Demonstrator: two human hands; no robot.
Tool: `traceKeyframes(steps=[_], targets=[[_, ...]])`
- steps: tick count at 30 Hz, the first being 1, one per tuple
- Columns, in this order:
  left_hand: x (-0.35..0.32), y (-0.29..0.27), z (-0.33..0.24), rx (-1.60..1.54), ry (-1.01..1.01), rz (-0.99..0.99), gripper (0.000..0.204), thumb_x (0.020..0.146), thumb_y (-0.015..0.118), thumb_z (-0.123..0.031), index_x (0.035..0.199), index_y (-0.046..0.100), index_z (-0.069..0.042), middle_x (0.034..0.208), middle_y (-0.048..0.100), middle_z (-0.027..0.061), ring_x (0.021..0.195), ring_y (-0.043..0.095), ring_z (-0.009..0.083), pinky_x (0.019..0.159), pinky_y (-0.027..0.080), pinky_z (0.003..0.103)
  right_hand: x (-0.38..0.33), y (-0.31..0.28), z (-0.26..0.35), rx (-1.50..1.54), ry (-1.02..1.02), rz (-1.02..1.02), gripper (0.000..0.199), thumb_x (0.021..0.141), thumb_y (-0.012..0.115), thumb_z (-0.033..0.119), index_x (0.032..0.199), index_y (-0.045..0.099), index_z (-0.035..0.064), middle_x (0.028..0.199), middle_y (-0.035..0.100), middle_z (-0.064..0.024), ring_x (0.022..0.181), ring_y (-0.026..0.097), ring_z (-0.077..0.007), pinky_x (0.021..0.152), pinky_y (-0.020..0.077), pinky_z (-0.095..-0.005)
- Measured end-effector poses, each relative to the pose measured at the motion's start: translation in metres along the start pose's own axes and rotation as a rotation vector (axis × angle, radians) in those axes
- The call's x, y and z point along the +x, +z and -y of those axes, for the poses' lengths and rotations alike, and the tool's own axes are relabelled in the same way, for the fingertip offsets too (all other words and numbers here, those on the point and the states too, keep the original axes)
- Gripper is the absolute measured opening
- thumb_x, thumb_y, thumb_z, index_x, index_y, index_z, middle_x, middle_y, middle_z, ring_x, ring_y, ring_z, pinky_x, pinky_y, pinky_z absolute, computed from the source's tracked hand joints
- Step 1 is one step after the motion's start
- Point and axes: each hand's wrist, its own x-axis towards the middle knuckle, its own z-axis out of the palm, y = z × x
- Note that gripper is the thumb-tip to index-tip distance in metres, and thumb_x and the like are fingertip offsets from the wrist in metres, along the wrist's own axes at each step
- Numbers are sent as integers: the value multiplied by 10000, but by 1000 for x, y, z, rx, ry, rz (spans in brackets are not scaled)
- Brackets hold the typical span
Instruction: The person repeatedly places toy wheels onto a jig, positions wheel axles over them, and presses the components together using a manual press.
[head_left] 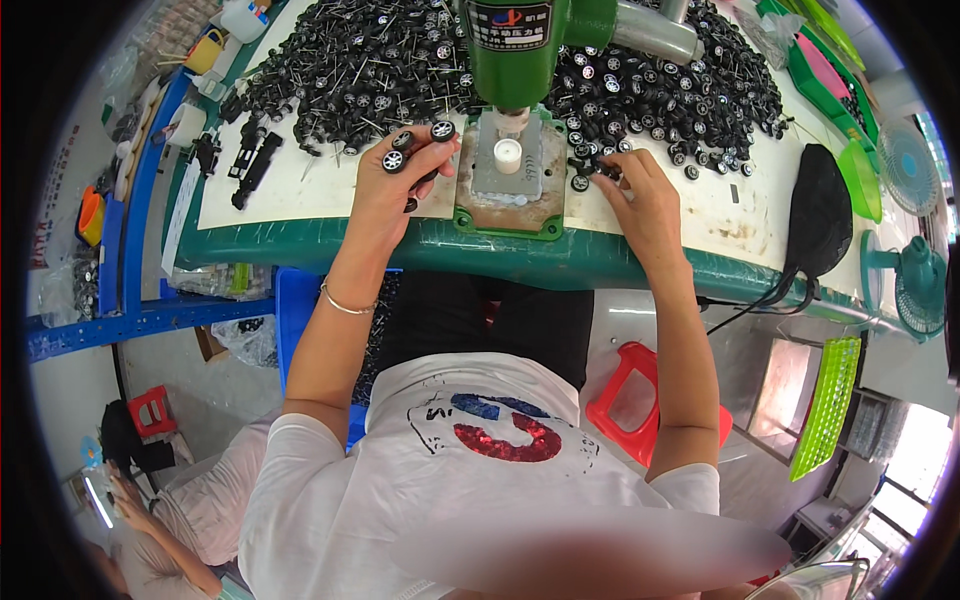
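1. Hands apart, one on each side of the green press (515,65).
2. Left hand (400,178): fingers curled around a few wheel parts (443,131), black tyres with silver spoked hubs. Two hubs face up by my thumb and fingers; more black pieces show below, partly hidden by the hand.
3. Right hand (645,195): thumb and fingertips at a small cluster of black parts (580,183) just right of the press base, at least one a spoked wheel. Can't tell if I have a firm grip; the fingers hide the contact.
4. Press base (510,222) is green-framed and sits near my edge of the table (300,212). Grey metal block (525,180) on it, white round piece (507,155) on top of that, under the ram (510,120).
5. Big pile of wheels and thin metal axles (370,85) behind the press, spreading both sides.
6. Far left on the table: long black parts (258,168), lying apart from the pile.
7. Right side: black cloth item (820,210) over the table edge, small fan (908,165) beyond it.
8. Red stool (625,400) on the floor to my right; another person (200,510) lower left.
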Motion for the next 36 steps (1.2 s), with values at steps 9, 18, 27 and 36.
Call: traceKeyframes(steps=[9,18,27,36], targets=[[-4,-13,0,70,12,29,161,832,692,-70,969,679,14,834,678,74,671,601,81,466,346,172,-1,-14,0,147,48,159,249,827,657,49,1073,633,81,966,607,-77,794,619,-245,697,503,-335],[-11,-13,24,-7,78,-16,91,824,703,-56,900,693,-7,778,628,19,670,597,74,472,333,180,-4,15,28,599,235,-67,224,861,663,61,1081,650,22,942,646,-40,816,587,-99,741,492,-245],[-7,1,8,-5,136,18,127,805,719,-59,924,699,-18,733,644,11,662,592,56,486,332,181,32,36,75,470,147,64,179,870,649,174,1014,702,82,948,593,-42,797,586,-99,666,438,-214],[8,11,-3,65,99,97,173,803,737,-107,942,693,-14,737,657,42,680,599,60,501,355,172,34,45,77,276,-150,-18,190,879,639,168,1024,691,58,962,580,-113,852,598,-243,730,493,-329]])
